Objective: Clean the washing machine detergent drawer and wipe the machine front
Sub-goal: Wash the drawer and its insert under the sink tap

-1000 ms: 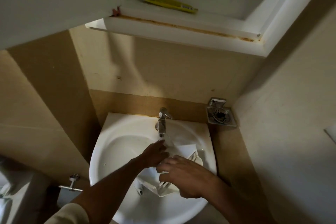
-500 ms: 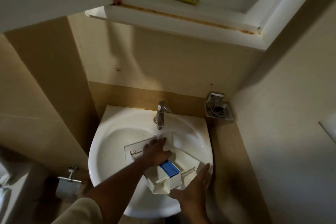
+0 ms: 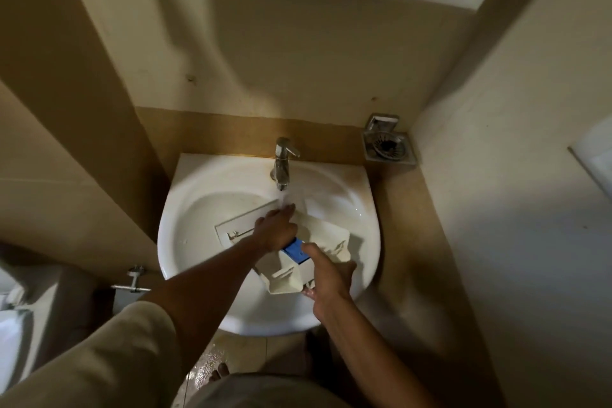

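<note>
Beige bathroom walls (image 3: 298,60) hem the round white ceramic sink (image 3: 185,209), where I see the white plastic detergent drawer (image 3: 331,235) lying under the running chrome tap (image 3: 283,162). Left hand (image 3: 275,228) rests flat on it, fingers straight; right hand (image 3: 329,272) grips its near end.

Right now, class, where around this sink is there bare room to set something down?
Bare: the bowl's left side, between sink rim and detergent drawer; the back deck left of the tap. Crowded: centre and front right, left hand and right hand on the drawer.
</note>
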{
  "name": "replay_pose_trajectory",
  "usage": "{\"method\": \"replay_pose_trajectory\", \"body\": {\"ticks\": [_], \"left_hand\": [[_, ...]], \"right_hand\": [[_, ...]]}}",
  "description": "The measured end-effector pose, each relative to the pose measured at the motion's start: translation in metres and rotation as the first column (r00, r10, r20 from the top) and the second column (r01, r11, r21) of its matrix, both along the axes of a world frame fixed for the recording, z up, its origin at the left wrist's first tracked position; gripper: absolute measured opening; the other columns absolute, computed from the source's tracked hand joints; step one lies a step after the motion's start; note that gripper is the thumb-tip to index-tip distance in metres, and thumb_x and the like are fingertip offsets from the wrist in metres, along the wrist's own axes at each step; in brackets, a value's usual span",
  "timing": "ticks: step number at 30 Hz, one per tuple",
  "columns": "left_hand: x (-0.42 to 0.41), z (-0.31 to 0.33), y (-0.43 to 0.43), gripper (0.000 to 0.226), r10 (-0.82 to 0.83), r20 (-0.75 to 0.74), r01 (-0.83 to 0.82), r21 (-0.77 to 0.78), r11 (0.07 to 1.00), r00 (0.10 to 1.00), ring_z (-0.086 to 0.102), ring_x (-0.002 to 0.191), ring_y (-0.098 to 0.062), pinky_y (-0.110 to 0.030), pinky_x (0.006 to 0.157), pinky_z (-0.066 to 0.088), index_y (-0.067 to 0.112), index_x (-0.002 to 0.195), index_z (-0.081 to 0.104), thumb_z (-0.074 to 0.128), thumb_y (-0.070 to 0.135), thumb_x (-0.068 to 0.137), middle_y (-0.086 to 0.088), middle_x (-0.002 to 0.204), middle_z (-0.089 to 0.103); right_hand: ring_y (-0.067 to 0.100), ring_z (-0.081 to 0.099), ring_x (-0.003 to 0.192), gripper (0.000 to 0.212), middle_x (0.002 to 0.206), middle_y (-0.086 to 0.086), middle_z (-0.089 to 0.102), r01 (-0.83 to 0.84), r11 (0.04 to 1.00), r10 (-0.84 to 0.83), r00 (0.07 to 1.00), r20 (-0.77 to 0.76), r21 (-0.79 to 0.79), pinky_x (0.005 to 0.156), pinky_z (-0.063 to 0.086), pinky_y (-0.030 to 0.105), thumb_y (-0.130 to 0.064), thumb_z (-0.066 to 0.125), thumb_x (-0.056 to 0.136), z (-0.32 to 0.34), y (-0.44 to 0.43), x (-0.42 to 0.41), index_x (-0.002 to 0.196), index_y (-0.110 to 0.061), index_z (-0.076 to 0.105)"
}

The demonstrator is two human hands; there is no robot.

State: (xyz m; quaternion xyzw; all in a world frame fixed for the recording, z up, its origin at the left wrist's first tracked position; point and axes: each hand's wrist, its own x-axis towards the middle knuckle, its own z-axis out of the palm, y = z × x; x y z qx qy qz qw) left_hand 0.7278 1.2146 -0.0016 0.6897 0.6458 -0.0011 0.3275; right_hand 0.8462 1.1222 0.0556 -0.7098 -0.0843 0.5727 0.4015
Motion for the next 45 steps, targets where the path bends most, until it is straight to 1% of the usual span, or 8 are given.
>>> {"method": "replay_pose_trajectory", "body": {"ticks": [6, 10, 26, 31, 36, 40, 42, 45], "left_hand": [[-0.026, -0.009, 0.008, 0.028, -0.11, 0.115, 0.09, 0.16, 0.983, 0.987, 0.05, 0.127, -0.054, -0.056, 0.101, 0.047, -0.002, 0.113, 0.061, 0.063, 0.009, 0.088, -0.041, 0.145, 0.039], [-0.026, 0.003, 0.006, 0.047, 0.012, 0.1, -0.039, 0.273, 0.961, 0.995, 0.041, 0.139, -0.034, -0.041, 0.116, 0.034, 0.006, 0.147, 0.042, 0.045, 0.019, 0.102, -0.019, 0.153, 0.04], [-0.075, -0.01, 0.013, 0.072, 0.052, -0.033, -0.04, 0.3, 0.953, 0.998, 0.028, 0.139, -0.041, -0.048, 0.112, 0.028, 0.049, 0.15, 0.029, 0.052, 0.012, 0.093, -0.015, 0.151, 0.036], [-0.083, -0.011, 0.011, 0.055, 0.103, 0.378, -0.205, 0.239, 0.949, 0.92, 0.061, 0.118, -0.029, -0.033, 0.1, 0.047, 0.023, 0.142, 0.054, 0.052, -0.002, 0.093, -0.009, 0.134, 0.063], [-0.084, -0.01, 0.009, 0.082, 0.524, 0.67, -0.681, -0.038, 0.732, 0.526, 0.069, 0.084, -0.023, -0.039, 0.074, 0.059, 0.017, 0.141, 0.046, 0.08, -0.008, 0.071, -0.006, 0.113, 0.062], [-0.084, -0.017, 0.008, 0.072, 0.609, 0.614, -0.68, -0.154, 0.717, 0.503, 0.063, 0.08, -0.02, -0.029, 0.069, 0.05, 0.019, 0.138, 0.05, 0.082, 0.005, 0.075, -0.008, 0.102, 0.065], [-0.075, -0.019, 0.006, 0.017, 0.586, 0.54, -0.615, -0.152, 0.774, 0.604, 0.06, 0.079, -0.025, -0.026, 0.061, 0.044, 0.011, 0.104, 0.069, 0.071, 0.015, 0.087, -0.008, 0.086, 0.067], [-0.058, -0.022, 0.009, 0.031, 0.577, 0.504, -0.633, -0.075, 0.771, 0.643, 0.051, 0.072, -0.028, -0.032, 0.06, 0.035, 0.005, 0.068, 0.06, 0.058, 0.02, 0.095, -0.007, 0.066, 0.056]], "right_hand": [[0.025, 0.067, 0.088, 0.087, 0.101, 0.002, 0.064, -0.389, 0.918, 0.33, 0.855, 0.401, 0.073, 0.071, 0.061, 0.053, -0.041, 0.084, 0.042, 0.031, 0.033, 0.009, 0.115, -0.025, 0.04], [0.026, 0.066, 0.091, 0.087, 0.101, 0.002, 0.063, -0.587, 0.808, 0.463, 0.68, 0.568, 0.043, 0.073, 0.061, 0.05, -0.042, 0.085, 0.044, 0.053, 0.052, 0.018, 0.116, -0.023, 0.04], [0.021, 0.059, 0.082, 0.087, 0.079, -0.01, 0.052, -0.907, 0.274, 0.521, -0.14, 0.842, -0.32, 0.064, 0.043, 0.028, -0.037, 0.081, 0.062, 0.093, 0.083, 0.013, 0.135, -0.029, 0.036], [0.027, 0.065, 0.091, 0.088, 0.1, -0.002, 0.067, -0.872, 0.106, 0.407, -0.4, 0.821, -0.478, 0.071, 0.051, 0.032, -0.037, 0.08, 0.065, 0.102, 0.091, 0.013, 0.138, -0.033, 0.033], [0.028, 0.066, 0.097, 0.084, 0.12, -0.006, 0.065, -0.889, 0.104, 0.341, -0.39, 0.855, -0.447, 0.074, 0.049, 0.033, -0.033, 0.078, 0.071, 0.093, 0.076, 0.015, 0.142, -0.034, 0.034], [0.025, 0.063, 0.081, 0.082, 0.079, -0.011, 0.054, -0.891, 0.167, 0.429, -0.32, 0.845, -0.423, 0.068, 0.051, 0.034, -0.037, 0.077, 0.069, 0.089, 0.069, 0.02, 0.139, -0.038, 0.035], [0.023, 0.06, 0.076, 0.08, 0.069, -0.012, 0.047, -0.892, 0.179, 0.432, -0.308, 0.848, -0.415, 0.066, 0.05, 0.034, -0.039, 0.077, 0.067, 0.091, 0.068, 0.019, 0.137, -0.037, 0.037], [0.026, 0.062, 0.08, 0.081, 0.076, -0.012, 0.053, -0.888, 0.158, 0.416, -0.336, 0.845, -0.431, 0.069, 0.052, 0.034, -0.041, 0.076, 0.066, 0.095, 0.07, 0.017, 0.137, -0.036, 0.037]]}}
